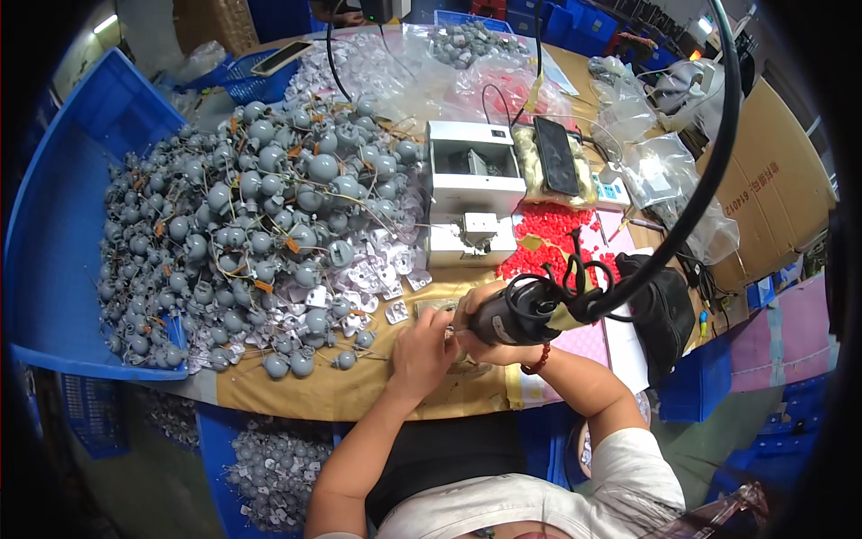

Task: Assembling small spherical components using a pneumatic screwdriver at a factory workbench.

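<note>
The right hand (489, 325) is wrapped tight around a black power screwdriver (525, 310), its fingers fully closed on the barrel, a thick black cable (691, 193) looping up and away from its back end; the tool's tip points left toward the left hand (420, 346), which rests on the brown table cover (296, 391) with fingers curled down over something small; what it pins is hidden under the fingers, so I cannot tell whether it is a part or only the cloth, though a small white plate (397, 312) lies just beside it. The step in hand looks like driving a screw into a small part held at the table's near edge; the next move, I judge, calls for keeping the tip square on the screw and the part held firm so that it does not spin. To the left a large heap of grey round parts with wires (251, 216) spills from a blue tray (54, 234); behind the hands stands a white boxy machine (471, 189), with a scatter of small red pieces (552, 238) to its right and a black phone (557, 154) lying on a bag beyond; clear plastic bags (655, 171) crowd the far right.
</note>
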